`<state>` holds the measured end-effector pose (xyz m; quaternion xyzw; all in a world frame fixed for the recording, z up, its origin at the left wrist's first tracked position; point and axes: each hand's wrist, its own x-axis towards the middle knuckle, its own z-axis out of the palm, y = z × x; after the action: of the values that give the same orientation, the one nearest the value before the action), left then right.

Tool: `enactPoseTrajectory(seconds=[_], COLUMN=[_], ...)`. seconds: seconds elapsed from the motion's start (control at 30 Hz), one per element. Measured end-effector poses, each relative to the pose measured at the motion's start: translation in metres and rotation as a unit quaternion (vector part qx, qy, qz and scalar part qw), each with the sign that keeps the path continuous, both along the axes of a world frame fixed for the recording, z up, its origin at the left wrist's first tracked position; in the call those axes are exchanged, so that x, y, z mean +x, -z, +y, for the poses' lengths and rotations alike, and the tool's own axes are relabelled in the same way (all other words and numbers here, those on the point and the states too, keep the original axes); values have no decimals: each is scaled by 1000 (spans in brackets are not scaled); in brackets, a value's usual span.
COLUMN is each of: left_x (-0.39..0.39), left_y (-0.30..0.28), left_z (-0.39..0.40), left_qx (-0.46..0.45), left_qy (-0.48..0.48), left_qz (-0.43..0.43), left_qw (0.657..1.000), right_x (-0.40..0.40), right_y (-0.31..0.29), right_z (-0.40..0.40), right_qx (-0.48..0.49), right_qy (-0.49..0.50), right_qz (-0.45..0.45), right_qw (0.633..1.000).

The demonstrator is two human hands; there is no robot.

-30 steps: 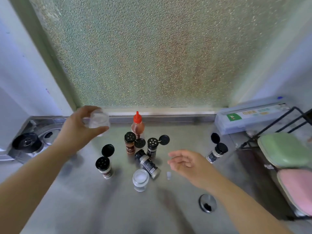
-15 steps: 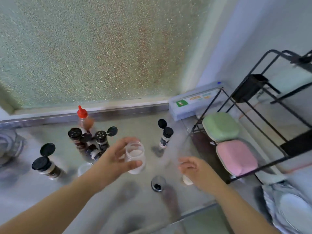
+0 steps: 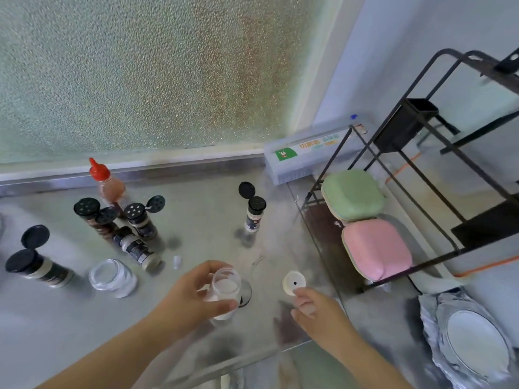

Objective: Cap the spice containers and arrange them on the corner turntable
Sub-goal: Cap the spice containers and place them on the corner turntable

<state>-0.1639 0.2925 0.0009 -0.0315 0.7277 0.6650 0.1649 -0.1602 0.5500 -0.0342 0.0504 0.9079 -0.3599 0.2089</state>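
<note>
My left hand (image 3: 188,301) grips a small clear jar (image 3: 226,289) with white contents and an uncapped mouth, held just above the steel counter (image 3: 196,209). My right hand (image 3: 317,310) pinches the lower edge of a round white lid (image 3: 294,282) with a small hole, a little to the right of the jar. Several black-topped spice shakers stand with flip caps open: one at the far left (image 3: 33,268), two by the window (image 3: 87,211) (image 3: 139,217), one alone (image 3: 255,214). Another shaker (image 3: 134,248) lies on its side. A second clear jar (image 3: 112,277) stands uncapped.
A red-capped sauce bottle (image 3: 106,183) stands at the back. A dark round lid (image 3: 246,293) lies behind the held jar. A black wire rack (image 3: 393,192) with green (image 3: 352,195) and pink (image 3: 376,248) pads fills the right. A foil-wrapped plate (image 3: 474,343) sits lower right.
My view has swung right. My left hand carried the clear jar from the back left to the front middle. My right hand moved right and picked up the white lid.
</note>
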Motion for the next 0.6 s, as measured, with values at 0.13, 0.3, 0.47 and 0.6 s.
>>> enactPoseTrajectory(seconds=[0.13, 0.3, 0.47, 0.6], left_x=[-2, -2, -4, -14], left_y=[0, -7, -22, -59], left_z=[1, -1, -15, -31], left_qx=[-4, -19, -48, -56], left_qy=[-24, -38, -80, -118], left_qz=[9, 25, 56, 106], left_qw=[1000, 999, 994, 986], right_x=[-26, -44, -64, -92], right_y=[11, 20, -25, -119], right_z=[0, -6, -42, -85], right_qx=[204, 237, 22, -63], right_qy=[-120, -183, -161, -285], right_qz=[109, 66, 124, 215], right_qw=[965, 952, 979, 932])
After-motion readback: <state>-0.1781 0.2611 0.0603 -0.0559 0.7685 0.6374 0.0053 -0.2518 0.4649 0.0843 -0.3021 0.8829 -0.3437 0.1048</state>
